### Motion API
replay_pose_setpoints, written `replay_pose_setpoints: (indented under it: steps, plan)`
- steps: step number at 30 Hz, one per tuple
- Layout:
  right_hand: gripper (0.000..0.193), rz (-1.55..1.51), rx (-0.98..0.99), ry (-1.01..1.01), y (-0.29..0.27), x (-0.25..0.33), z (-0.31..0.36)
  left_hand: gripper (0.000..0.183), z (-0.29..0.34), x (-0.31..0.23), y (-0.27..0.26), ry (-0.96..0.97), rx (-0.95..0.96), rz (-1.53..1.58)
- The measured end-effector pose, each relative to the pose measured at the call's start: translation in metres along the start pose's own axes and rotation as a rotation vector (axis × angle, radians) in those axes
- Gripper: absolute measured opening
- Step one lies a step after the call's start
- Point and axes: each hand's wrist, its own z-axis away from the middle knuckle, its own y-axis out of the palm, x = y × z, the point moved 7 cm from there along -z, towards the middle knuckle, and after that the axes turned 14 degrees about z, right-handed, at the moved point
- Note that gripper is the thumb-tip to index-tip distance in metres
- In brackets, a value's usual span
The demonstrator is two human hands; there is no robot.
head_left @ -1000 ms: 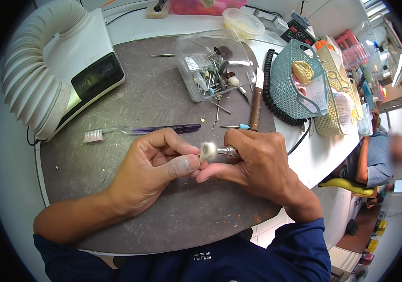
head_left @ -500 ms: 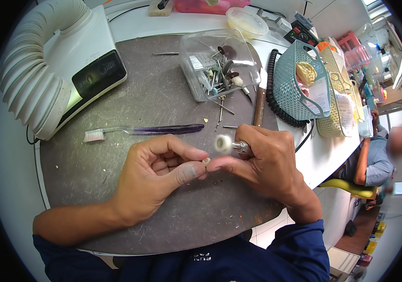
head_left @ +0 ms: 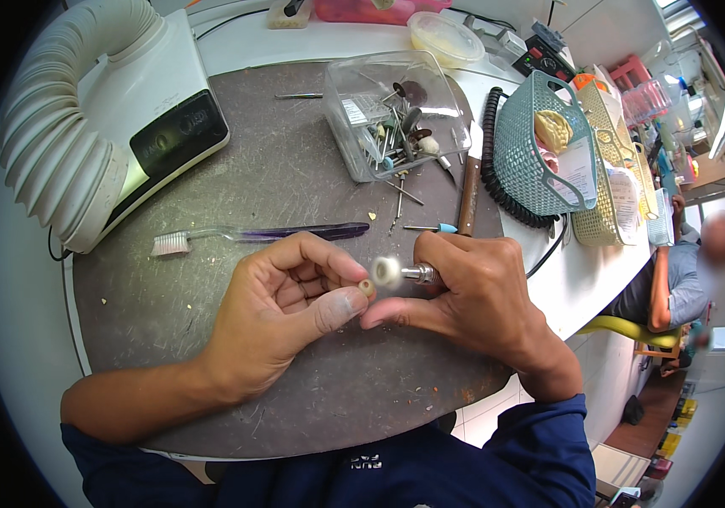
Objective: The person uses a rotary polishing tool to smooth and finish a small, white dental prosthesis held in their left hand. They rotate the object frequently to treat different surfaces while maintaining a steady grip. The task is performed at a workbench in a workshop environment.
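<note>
Between the thumb and index finger of my left hand (head_left: 290,292) is pinched a small tooth-coloured crown (head_left: 367,288). My right hand (head_left: 477,292) is wrapped round a metal rotary handpiece (head_left: 420,273). At its tip a round white polishing brush (head_left: 386,272) shows blurred, close to the crown's upper right; I cannot tell whether they touch. My right thumb stretches left below the brush, near the crown. Just beyond my left hand lies a toothbrush (head_left: 269,233) with a purple handle. A thin tool with a blue collar (head_left: 443,227) lies past my right hand.
A clear plastic box (head_left: 354,157) of burs and discs stands at the back of the grey work board (head_left: 235,423). A wooden-handled knife (head_left: 469,195) lies beside it. White machine with a ribbed hose (head_left: 66,161) at left; baskets (head_left: 519,169) at right. A person (head_left: 684,288) sits farther right.
The brush and handpiece have shifted slightly left and down. The crown has turned and moved a little left; my right thumb has drawn lower. The blue-collared tool is now uncovered.
</note>
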Motion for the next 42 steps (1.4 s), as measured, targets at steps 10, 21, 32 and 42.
replay_pose_setpoints:
  steps: [10, 21, 32, 42]
  plan:
    - [0.057, 0.015, 0.021, -0.015, -0.0012, 0.0018, -0.0008, 0.020, -0.0004, -0.0001, 0.0007, 0.019, 0.011, 0.003]
    - [0.055, 0.018, 0.024, -0.022, -0.0012, 0.0042, -0.0009, 0.019, 0.0001, 0.0008, 0.0014, -0.047, -0.045, 0.010]
    - [0.054, 0.029, 0.011, -0.044, -0.0039, 0.0062, -0.0005, 0.017, -0.0017, 0.0015, 0.0020, -0.035, -0.034, 0.026]
    - [0.052, 0.041, 0.021, -0.051, -0.0036, 0.0067, 0.0004, 0.016, -0.0017, 0.0011, 0.0026, -0.043, -0.045, 0.029]
